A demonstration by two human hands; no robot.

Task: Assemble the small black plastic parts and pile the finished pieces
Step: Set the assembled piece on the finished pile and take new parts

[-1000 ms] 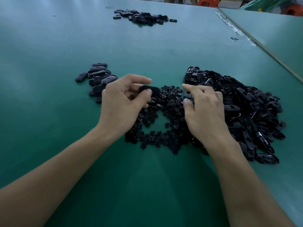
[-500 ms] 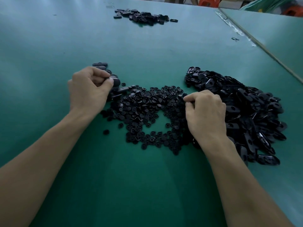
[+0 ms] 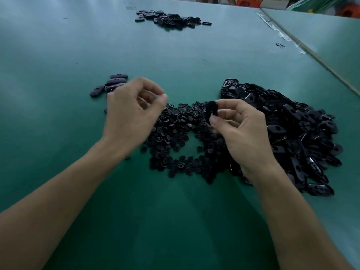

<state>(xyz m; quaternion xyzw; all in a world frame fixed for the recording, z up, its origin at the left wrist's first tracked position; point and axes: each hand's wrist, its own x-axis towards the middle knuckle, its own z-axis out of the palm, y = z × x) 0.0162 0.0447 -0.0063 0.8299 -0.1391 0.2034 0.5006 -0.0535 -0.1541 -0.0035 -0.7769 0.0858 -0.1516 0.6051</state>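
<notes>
Two hands work above the heap of round inserts (image 3: pixel 175 133): the right hand (image 3: pixel 241 133) pinches an oblong shell (image 3: pixel 211 112) upright, likely presenting it for an insert; the blurred left hand (image 3: pixel 132 114) has fingertips nearly meeting, contents indeterminable; finished pieces (image 3: pixel 115 83) lie left of the heap, loose shells (image 3: pixel 296 133) right.

Blur and two hands are masking much of the parts.

The left hand (image 3: pixel 134 114) is smearing with motion, so whether its curled fingers are pinching anything is not showing; it is covering the near side of the finished pile (image 3: pixel 115 82). The right hand (image 3: pixel 239 133) is hiding part of the small round parts (image 3: pixel 175 133) and the oval shells (image 3: pixel 302 133), and its fingertips are covering the ends of the black oval piece (image 3: pixel 211 113). The far pile (image 3: pixel 171 18) is reading too small to sort. Both forearms are running off the bottom edge.
</notes>
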